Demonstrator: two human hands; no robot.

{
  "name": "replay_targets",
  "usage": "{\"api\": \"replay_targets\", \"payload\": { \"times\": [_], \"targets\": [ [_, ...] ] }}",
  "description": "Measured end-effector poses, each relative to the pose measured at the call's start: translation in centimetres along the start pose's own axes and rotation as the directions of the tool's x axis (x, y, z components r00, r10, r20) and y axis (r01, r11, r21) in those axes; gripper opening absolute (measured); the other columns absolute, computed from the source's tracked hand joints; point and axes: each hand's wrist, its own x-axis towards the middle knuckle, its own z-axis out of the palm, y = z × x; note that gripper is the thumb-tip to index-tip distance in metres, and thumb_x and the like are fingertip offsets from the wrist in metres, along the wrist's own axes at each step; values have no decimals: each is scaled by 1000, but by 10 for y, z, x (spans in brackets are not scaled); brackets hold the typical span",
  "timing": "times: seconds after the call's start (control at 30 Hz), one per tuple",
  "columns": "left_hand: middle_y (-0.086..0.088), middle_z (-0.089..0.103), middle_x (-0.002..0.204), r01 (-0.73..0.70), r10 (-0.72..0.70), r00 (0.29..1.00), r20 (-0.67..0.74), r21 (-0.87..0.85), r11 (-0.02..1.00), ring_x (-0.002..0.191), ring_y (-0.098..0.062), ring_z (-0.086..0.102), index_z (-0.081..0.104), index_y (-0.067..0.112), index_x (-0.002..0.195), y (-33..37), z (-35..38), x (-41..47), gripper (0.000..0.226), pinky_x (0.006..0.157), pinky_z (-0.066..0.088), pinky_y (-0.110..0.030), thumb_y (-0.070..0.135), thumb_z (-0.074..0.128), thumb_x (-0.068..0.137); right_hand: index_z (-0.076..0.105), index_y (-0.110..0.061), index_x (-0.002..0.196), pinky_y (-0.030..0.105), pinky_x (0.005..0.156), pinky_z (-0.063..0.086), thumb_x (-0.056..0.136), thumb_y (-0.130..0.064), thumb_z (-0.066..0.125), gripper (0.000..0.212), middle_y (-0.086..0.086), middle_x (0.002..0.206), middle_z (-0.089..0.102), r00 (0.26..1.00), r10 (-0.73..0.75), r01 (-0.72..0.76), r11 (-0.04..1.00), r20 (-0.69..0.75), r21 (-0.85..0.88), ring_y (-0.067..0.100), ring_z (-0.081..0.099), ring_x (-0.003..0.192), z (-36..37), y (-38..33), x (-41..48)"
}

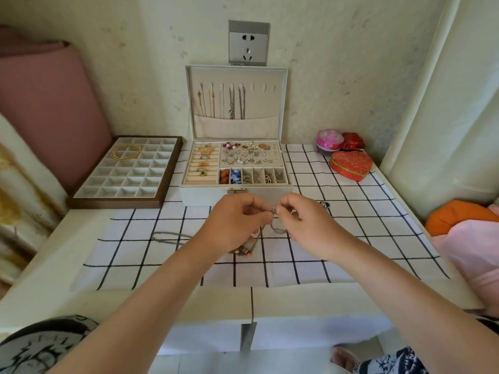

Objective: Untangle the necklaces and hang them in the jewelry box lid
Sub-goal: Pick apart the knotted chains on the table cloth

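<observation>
Fingers [266, 215] of the left hand [237, 222] and right hand [305, 225] pinch a necklace [278, 230] at its clasp, and its chain droops just below them toward a beaded clump [243, 251] on the table [48, 265]. A second chain [167, 237] lies loose to their left. Beyond the fingers the lid [237, 74] stands open with several gold and silver necklaces hung and its right-hand hooks [264, 89] bare, so the job looks past halfway, with at least these two left.
</observation>
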Motion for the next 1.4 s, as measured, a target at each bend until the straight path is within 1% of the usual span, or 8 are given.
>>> {"api": "replay_targets", "payload": {
  "times": [0.17,0.5,0.7,0.9,1.0,1.2,1.3,1.4],
  "targets": [
    [15,69,75,-52,49,998,26,159,986,62,6,59,74,32,84,-5,-4,3,6,70,55,-28,29,71,89,59,-23,93,15,53,34,102,-23,50,13,-14,72,54,997,-81,82,984,11,-159,-5,49,60,0,-1,-3],
    [16,71,77,-142,154,988,-20,292,946,70,4,60,76,34,86,-9,-6,2,5,70,53,-27,32,72,86,59,-24,94,16,54,30,100,-26,53,9,-15,72,52,987,-158,158,948,20,-277,-8,50,65,-3,-4,-4],
    [16,68,81,-141,171,983,-71,312,940,69,1,63,70,33,89,-9,-3,3,5,68,55,-27,36,66,91,68,-33,97,33,61,49,96,-31,61,7,-10,84,68,996,-68,70,997,-63,27,12,56,60,2,-1,1],
    [16,68,83,-130,154,987,-39,353,926,66,-2,66,66,35,89,-4,-3,-1,5,67,55,-27,36,63,93,77,-33,77,30,64,51,86,-22,77,14,-17,72,72,997,-1,13,990,-81,142,-3,57,59,-5,-3,4],
    [23,61,77,-172,226,973,-35,538,825,71,4,57,62,40,87,-3,-6,-5,5,63,45,-18,41,65,91,76,-32,76,17,56,37,85,-23,76,13,-28,60,64,998,-1,5,999,-69,54,-4,53,51,-4,-3,2],
    [15,56,82,-294,339,936,99,751,591,72,-5,51,62,34,94,-1,-3,-7,10,63,40,-22,41,61,88,65,-39,71,19,56,31,82,-38,71,12,-29,70,63,995,-95,75,932,-39,-354,-6,55,58,-1,-12,-6],
    [14,56,80,-306,312,940,139,746,591,74,-7,54,60,31,92,-2,-3,-4,10,63,43,-23,40,61,87,69,-35,71,21,59,36,78,-28,70,10,-21,76,67,999,-37,34,987,-19,-156,-7,54,59,0,-9,-2],
    [11,62,80,-297,303,945,125,720,627,72,-7,55,61,30,87,-1,-3,-4,10,63,45,-25,40,61,86,70,-22,76,19,60,40,86,-18,62,14,-17,59,59,992,62,-64,998,113,14,-2,50,53,-2,-10,2]
  ]
}}
